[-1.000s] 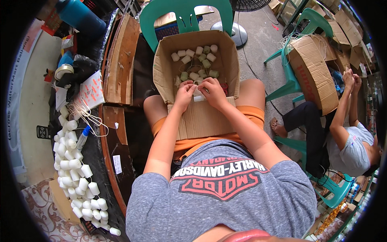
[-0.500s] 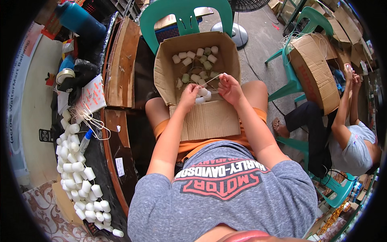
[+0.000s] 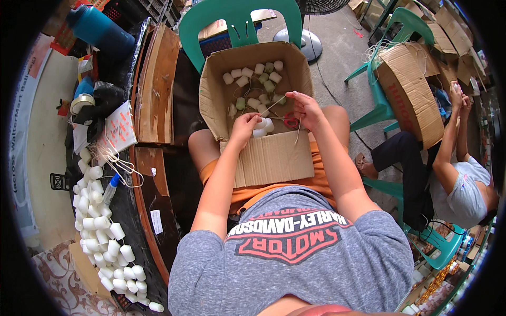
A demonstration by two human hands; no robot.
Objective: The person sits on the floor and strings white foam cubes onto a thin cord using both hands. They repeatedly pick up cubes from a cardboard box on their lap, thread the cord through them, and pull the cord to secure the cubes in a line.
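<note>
Working over open cardboard box [image 3: 274, 160], centre. Leaving white heap [image 3: 97, 221] at left untouched. Pinching with left hand [image 3: 245, 129] and right hand [image 3: 307, 110]. Showing white cylinders [image 3: 263, 127] just right of left hand, seemingly threaded. Stretching pinched cord [image 3: 273, 107] above box, probably lacking a knot.

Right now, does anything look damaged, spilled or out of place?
The wood panel left of the box looks damaged: its brown surface breaks off raggedly against a darker part, as if peeled. Nothing looks spilled: the white pieces lie heaped together. The string between left hand and right hand looks fine.
</note>
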